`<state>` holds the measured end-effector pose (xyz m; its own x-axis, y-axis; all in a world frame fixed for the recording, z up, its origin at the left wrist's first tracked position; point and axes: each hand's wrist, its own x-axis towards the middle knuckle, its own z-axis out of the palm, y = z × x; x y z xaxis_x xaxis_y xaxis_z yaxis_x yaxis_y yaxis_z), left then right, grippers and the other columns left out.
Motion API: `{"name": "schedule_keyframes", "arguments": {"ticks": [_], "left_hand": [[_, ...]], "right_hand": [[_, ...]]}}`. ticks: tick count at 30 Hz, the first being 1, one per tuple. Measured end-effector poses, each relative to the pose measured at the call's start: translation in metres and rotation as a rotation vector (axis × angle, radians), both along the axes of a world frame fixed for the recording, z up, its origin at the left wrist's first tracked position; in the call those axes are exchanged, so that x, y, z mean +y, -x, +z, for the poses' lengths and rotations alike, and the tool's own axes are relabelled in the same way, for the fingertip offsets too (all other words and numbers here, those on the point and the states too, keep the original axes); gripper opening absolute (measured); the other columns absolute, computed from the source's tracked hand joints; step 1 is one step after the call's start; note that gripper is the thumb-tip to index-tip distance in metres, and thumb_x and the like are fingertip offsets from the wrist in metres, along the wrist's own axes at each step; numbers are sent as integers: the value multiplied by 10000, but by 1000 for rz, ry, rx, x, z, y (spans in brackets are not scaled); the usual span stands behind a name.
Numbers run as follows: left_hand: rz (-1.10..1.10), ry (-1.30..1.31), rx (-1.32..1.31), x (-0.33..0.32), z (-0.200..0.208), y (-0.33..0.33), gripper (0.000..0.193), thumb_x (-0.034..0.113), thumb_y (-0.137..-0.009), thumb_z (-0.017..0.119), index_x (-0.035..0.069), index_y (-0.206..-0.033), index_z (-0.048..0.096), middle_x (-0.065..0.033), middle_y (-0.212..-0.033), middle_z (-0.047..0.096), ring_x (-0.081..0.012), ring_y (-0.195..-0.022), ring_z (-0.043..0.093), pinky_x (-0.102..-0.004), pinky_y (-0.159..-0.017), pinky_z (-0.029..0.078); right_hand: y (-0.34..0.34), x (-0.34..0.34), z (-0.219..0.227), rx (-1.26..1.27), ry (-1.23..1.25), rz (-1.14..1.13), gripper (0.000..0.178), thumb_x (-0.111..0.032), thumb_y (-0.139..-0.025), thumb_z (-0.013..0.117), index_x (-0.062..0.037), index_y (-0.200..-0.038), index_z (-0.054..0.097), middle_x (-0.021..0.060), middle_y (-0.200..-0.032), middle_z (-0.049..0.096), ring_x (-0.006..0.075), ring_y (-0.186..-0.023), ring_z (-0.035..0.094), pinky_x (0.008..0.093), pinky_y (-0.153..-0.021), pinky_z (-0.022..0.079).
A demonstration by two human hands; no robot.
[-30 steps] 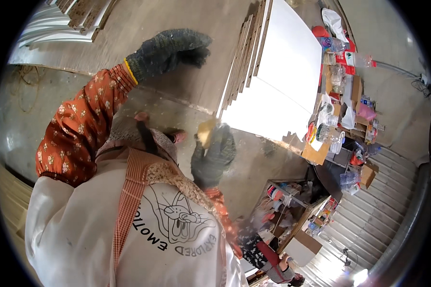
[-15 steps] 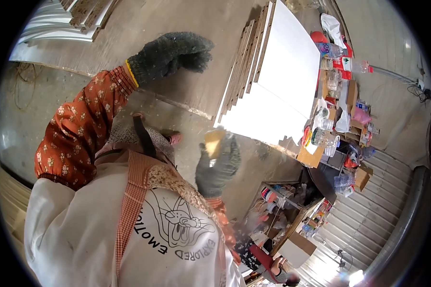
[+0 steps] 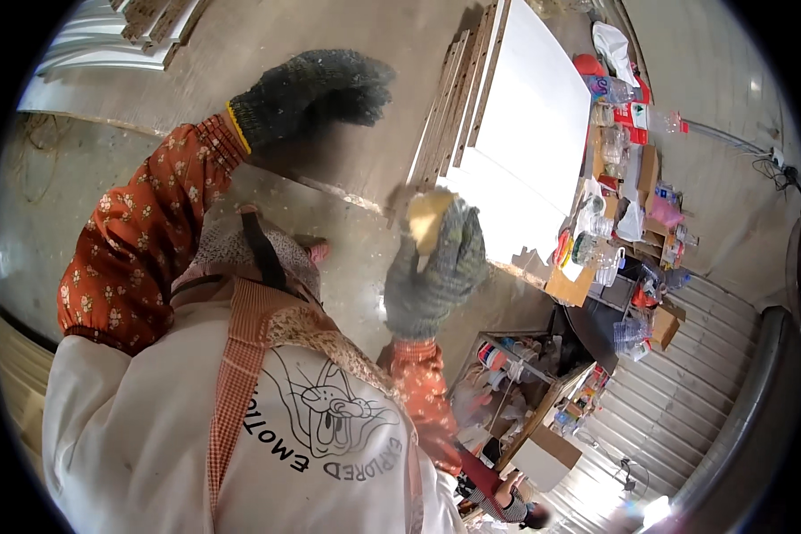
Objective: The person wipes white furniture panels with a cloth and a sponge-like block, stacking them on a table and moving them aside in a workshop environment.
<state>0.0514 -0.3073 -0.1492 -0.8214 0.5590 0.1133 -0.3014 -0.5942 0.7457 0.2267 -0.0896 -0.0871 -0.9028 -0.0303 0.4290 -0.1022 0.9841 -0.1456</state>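
Observation:
My left hand (image 3: 316,93), in a dark knitted work glove with a yellow cuff edge, hovers over the brown worktable (image 3: 267,40). Its fingers stretch out slightly bent and nothing shows in them; the thumb is hard to make out. My right hand (image 3: 436,271), gloved the same way, is raised beside the near corner of a stack of white panels (image 3: 534,107). Between its thumb and fingers it grips a yellow sponge-like block (image 3: 425,221), whose lower part the glove hides. The panels have brown, drilled edges.
More white panels (image 3: 102,49) are piled at the far left. Plastic bottles (image 3: 610,89), cartons and bags crowd the right, beyond the stack. A cluttered shelf (image 3: 507,374) stands at lower right, near another person (image 3: 507,498). Below the table edge the grey floor (image 3: 347,258) shows.
My right hand has moved up and to the right with the yellow block, closer to the panel stack. My left hand has shifted only slightly.

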Motion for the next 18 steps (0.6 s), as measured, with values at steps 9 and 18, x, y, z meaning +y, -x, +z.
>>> {"name": "schedule_keyframes", "arguments": {"ticks": [9, 18], "left_hand": [[-6, -18, -58, -2, -2, -1, 427, 286, -963, 518, 2, -1282, 530, -119, -1151, 633, -208, -1000, 631, -358, -904, 514], [-13, -80, -144, -4, 3, 3, 404, 269, -953, 538, 3, -1257, 554, -125, -1107, 650, -212, -981, 628, -364, -881, 523]], "right_hand": [[-2, 4, 6, 53, -90, 9, 647, -299, -831, 696, -93, -1380, 422, 161, -1335, 492, 324, -1251, 453, 429, -1062, 376], [-7, -1, -1, -47, -55, 32, 753, -154, -756, 737, -124, -1418, 380, 184, -1352, 468, 357, -1242, 445, 448, -1039, 374]]}}
